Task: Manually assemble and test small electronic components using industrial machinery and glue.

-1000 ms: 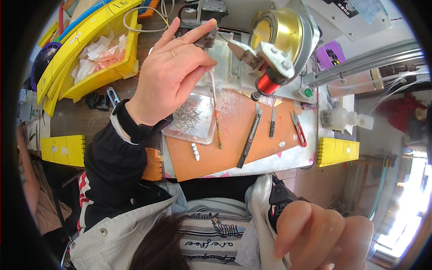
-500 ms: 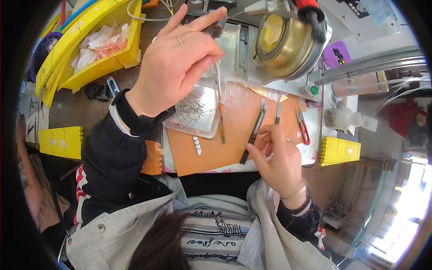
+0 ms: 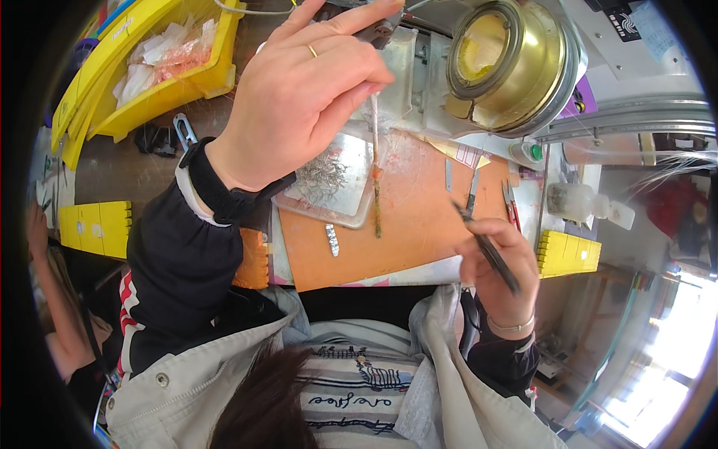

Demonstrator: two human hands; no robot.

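My left hand (image 3: 310,97) is above the work mat, thumb and forefinger pinched on a thin stick (image 3: 377,206), its other fingers stretched out. The stick hangs down, whitish above and brownish-green at its lower end. At the right, my right hand (image 3: 505,262) holds slim black tweezers (image 3: 490,256) over the mat's edge, pointed end towards the far left. Beside the stick lies a shallow clear tray (image 3: 348,218) with a heap of small thin metal pieces. A small silvery strip (image 3: 332,240) rests on the orange mat (image 3: 426,217).
On the mat's right lie a flat metal blade (image 3: 449,176), a slim knife (image 3: 473,191) and red-handled scissors (image 3: 512,206). A gold-coloured round pot (image 3: 538,63) stands behind. A yellow bin (image 3: 164,111) holds white and reddish scraps. A white bottle (image 3: 572,202) lies right.
My right hand has lifted the black tweezers off the mat and moved to the right with them. My left hand keeps its pinch on the stick. The view has shifted slightly.
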